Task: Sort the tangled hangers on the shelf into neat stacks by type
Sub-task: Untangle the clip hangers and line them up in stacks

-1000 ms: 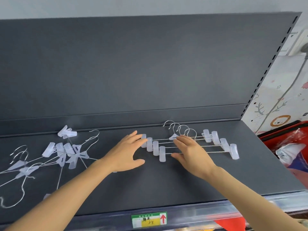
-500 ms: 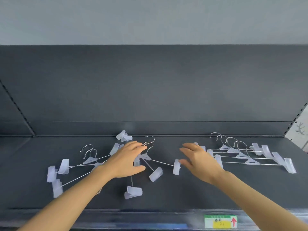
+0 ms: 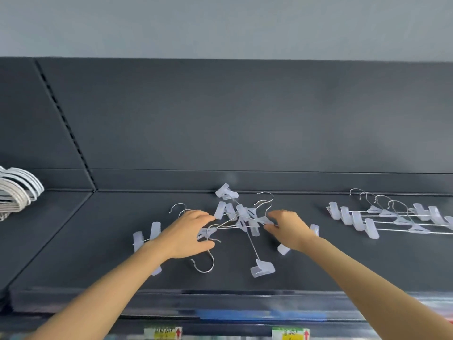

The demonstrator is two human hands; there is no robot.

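Observation:
A tangle of clear plastic clip hangers [image 3: 241, 215] with metal hooks and rods lies in the middle of the dark grey shelf [image 3: 343, 263]. My left hand [image 3: 187, 233] rests on the tangle's left side, fingers spread over rods and a hook. My right hand [image 3: 288, 228] reaches in from the right, fingertips touching a clip at the tangle's centre. Neither hand has clearly closed on a hanger. At the right lies a neat row of clip hangers [image 3: 389, 217], laid side by side with hooks pointing to the back.
A stack of white plastic hangers [image 3: 17, 187] sits on the neighbouring shelf section at the far left. The shelf's back panel [image 3: 245, 119] rises behind the hangers. Price labels [image 3: 290, 333] are on the front edge.
The view has swung left from the neat row to the tangle. Both hands left the sorted hangers and moved onto the tangled pile, the right hand now touching its centre.

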